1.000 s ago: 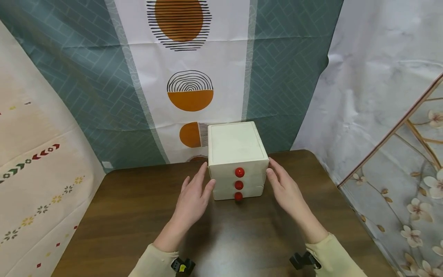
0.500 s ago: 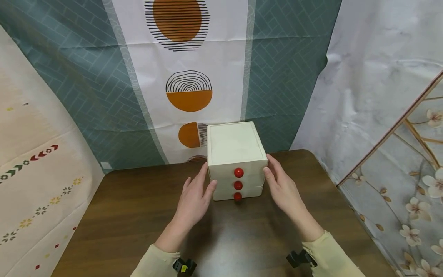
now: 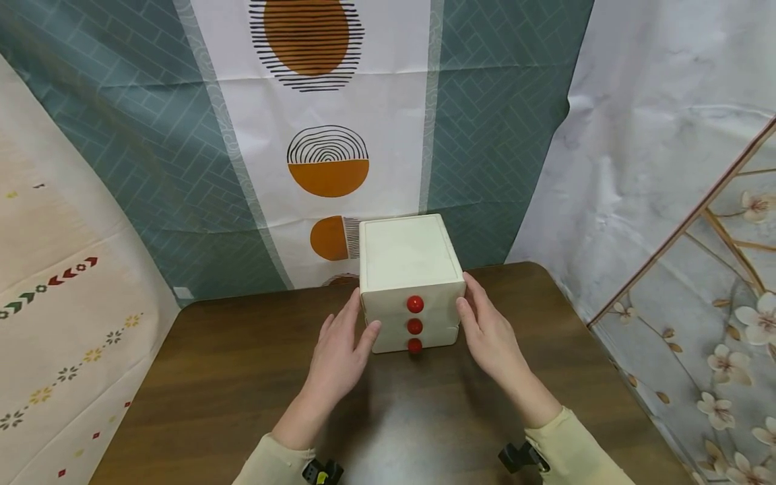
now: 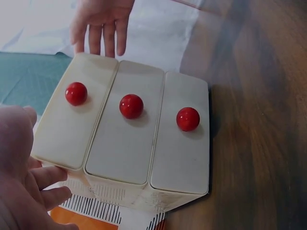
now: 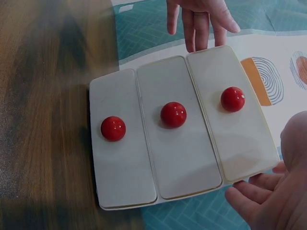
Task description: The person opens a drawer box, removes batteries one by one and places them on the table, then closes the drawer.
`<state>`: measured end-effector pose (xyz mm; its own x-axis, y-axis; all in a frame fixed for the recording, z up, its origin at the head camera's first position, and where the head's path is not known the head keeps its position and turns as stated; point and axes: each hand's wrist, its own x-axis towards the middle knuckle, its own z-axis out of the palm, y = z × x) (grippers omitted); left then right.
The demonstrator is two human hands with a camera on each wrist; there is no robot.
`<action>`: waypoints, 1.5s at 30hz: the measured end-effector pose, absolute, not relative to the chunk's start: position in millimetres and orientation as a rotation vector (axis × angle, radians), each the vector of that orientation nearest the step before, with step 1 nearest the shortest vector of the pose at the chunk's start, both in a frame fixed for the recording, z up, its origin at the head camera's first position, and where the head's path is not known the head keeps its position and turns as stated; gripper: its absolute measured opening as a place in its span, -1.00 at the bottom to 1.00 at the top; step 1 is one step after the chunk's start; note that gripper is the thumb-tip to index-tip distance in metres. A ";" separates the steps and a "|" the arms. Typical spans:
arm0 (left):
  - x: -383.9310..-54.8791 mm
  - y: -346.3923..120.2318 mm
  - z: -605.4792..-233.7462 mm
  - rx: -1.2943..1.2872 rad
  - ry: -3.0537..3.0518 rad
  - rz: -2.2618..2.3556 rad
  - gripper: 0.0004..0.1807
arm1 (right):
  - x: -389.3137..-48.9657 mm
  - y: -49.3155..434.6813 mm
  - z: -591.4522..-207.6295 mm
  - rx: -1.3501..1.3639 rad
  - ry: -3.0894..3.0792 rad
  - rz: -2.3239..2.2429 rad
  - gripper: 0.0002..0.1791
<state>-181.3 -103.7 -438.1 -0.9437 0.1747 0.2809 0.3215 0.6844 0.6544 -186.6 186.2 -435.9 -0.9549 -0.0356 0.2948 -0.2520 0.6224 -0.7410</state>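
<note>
A small cream drawer box point(image 3: 412, 252) stands at the back of the table, with three stacked drawer fronts facing me. Each front carries a round red knob, such as the top knob point(image 3: 415, 304); all three drawers look closed. At the box's left side is my left hand point(image 3: 339, 347), its fingers extended along the wall and the thumb in front of the face. My right hand point(image 3: 494, 333) mirrors it on the right side, fingers against the upper wall. In the left wrist view, the fingers point(image 4: 50, 177) reach beside the box's edge. Neither hand grips a knob.
The dark brown wooden table point(image 3: 242, 377) spreads out around the box. Close behind it hangs a green and white patterned cloth point(image 3: 503, 135). Other printed cloths hang at the left point(image 3: 60, 303) and right point(image 3: 636, 168). Black wrist cameras sit on both cuffs.
My right hand has come slightly left, closer to the box's side. The left hand has shifted a little to the right. The head view has drifted slightly; the drawers look the same.
</note>
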 end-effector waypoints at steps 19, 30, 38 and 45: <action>-167.5 -115.6 -440.6 -0.373 -2.691 -1.095 -0.12 | -178.6 173.1 -437.7 0.260 -2.591 1.261 -0.31; -161.3 -125.4 -440.1 -0.333 -2.704 -1.101 -0.13 | -169.7 163.8 -436.1 0.281 -2.600 1.237 -0.25; -156.1 -130.6 -440.0 -0.313 -2.714 -1.116 -0.12 | -165.0 158.8 -436.4 0.267 -2.618 1.240 -0.21; -151.4 -136.5 -438.3 -0.278 -2.724 -1.117 -0.13 | -161.1 152.9 -434.6 0.275 -2.626 1.255 -0.20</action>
